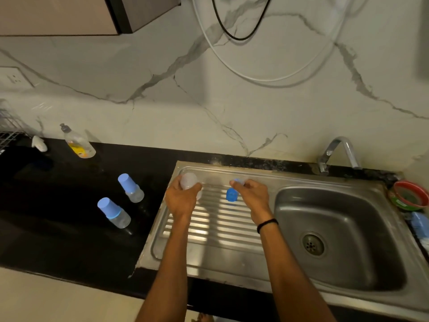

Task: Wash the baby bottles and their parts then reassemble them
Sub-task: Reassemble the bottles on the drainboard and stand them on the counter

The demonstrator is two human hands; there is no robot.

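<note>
My left hand (pixel 181 198) grips a clear baby bottle body (pixel 188 180) over the ribbed steel drainboard (pixel 216 228). My right hand (pixel 251 194) pinches a small clear and blue part (pixel 239 181), possibly a teat with its ring, at its fingertips. A blue cap (pixel 232 195) stands on the drainboard just left of my right hand. Two assembled bottles with light blue caps stand on the black counter to the left, one at the back (pixel 131 188) and one nearer me (pixel 114 213).
The sink basin (pixel 336 228) with its drain lies to the right, the tap (pixel 334 152) behind it. A dish soap bottle (pixel 77 142) stands by the marble wall at the left. A red-rimmed bowl (pixel 409 195) and a blue sponge (pixel 420 223) sit at the far right.
</note>
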